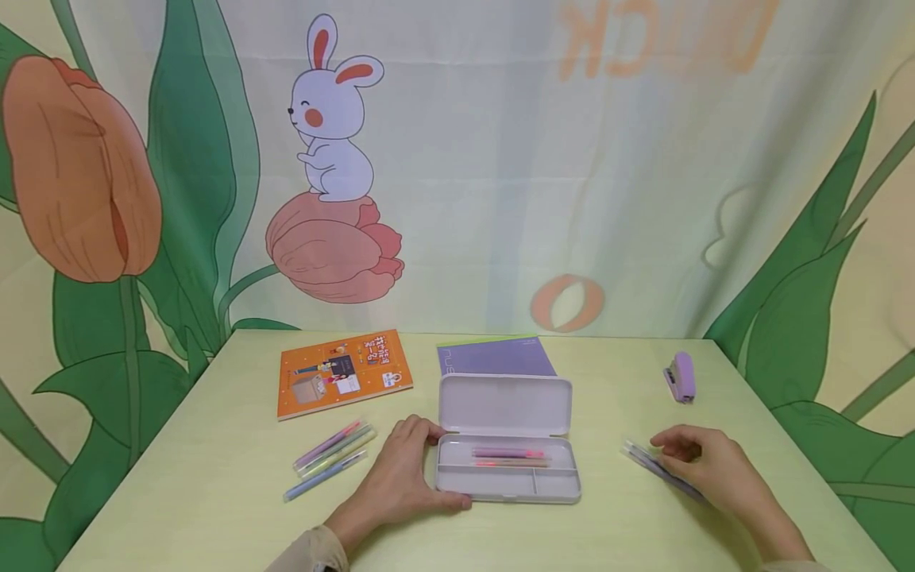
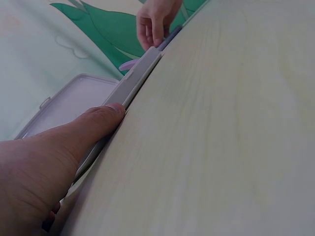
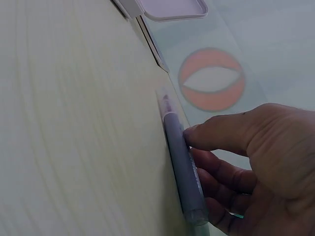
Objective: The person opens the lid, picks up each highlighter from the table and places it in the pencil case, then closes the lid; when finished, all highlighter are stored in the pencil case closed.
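Observation:
My left hand (image 1: 403, 477) grips the left end of an open pale pencil case (image 1: 486, 485), thumb along its front edge and fingers at the back corner. The left wrist view shows that thumb (image 2: 101, 120) pressed on the case's side wall. A pink-purple highlighter (image 1: 500, 453) and an orange one (image 1: 511, 463) lie in the rear compartment. On the right, my right hand (image 1: 715, 469) is over grey capped markers (image 1: 654, 461) lying on the table. Its fingers are loosely bent, with the thumb right at a grey marker (image 3: 182, 167) in the right wrist view.
Several highlighters (image 1: 332, 453) lie left of the left hand. An orange book (image 1: 346, 373) is at the back left. Behind the case's raised lid lies a purple notebook (image 1: 500, 355). A lilac stapler (image 1: 682, 377) stands at the back right, before a printed curtain (image 1: 472, 199).

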Tool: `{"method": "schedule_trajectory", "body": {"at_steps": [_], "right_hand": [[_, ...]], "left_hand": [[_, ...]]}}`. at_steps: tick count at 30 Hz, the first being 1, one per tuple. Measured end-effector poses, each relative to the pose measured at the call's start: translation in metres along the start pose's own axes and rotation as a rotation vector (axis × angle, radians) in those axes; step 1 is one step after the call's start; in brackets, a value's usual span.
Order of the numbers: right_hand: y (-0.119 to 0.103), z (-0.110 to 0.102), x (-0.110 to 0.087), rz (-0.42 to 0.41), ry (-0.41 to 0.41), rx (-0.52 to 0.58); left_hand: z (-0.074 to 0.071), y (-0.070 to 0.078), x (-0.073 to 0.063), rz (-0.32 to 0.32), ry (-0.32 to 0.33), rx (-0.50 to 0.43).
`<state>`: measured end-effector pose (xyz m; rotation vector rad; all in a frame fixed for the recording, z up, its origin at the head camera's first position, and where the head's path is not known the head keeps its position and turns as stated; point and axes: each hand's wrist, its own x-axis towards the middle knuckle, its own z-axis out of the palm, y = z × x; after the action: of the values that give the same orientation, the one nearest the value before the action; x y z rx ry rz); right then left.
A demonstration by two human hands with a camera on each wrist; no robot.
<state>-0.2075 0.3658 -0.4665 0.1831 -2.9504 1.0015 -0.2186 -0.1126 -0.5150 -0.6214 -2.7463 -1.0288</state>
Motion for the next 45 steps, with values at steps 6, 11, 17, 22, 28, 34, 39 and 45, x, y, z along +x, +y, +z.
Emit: {"method": "schedule_trajectory", "body": {"at_steps": [6, 11, 17, 22, 28, 34, 39, 45], "right_hand": [[0.002, 0.000, 0.001, 0.025, 0.003, -0.053], [0.005, 0.000, 0.002, 0.041, 0.002, -0.089], [0.006, 0.000, 0.002, 0.038, 0.013, -0.108], [0.005, 0.002, 0.001, 0.010, 0.046, -0.111], [-0.004, 0.003, 0.001, -0.031, 0.087, -0.113], [-0.027, 0.007, 0.003, -0.157, 0.166, -0.082], [-0.051, 0.010, 0.010, -0.237, 0.195, -0.045], [-0.076, 0.019, 0.019, -0.282, 0.178, 0.013]], "left_hand": [[-0.001, 0.000, 0.000, -0.005, -0.007, -0.008], [-0.001, 0.000, 0.000, -0.003, -0.009, -0.006], [-0.001, 0.001, 0.000, 0.001, -0.010, -0.005], [-0.001, 0.001, 0.000, 0.004, -0.007, -0.004], [-0.001, 0.000, 0.000, 0.006, -0.007, -0.010], [-0.001, -0.001, 0.000, 0.002, -0.007, -0.012], [-0.001, -0.001, -0.001, -0.006, -0.013, -0.012], [0.000, -0.001, 0.000, -0.011, -0.016, -0.016]]}}
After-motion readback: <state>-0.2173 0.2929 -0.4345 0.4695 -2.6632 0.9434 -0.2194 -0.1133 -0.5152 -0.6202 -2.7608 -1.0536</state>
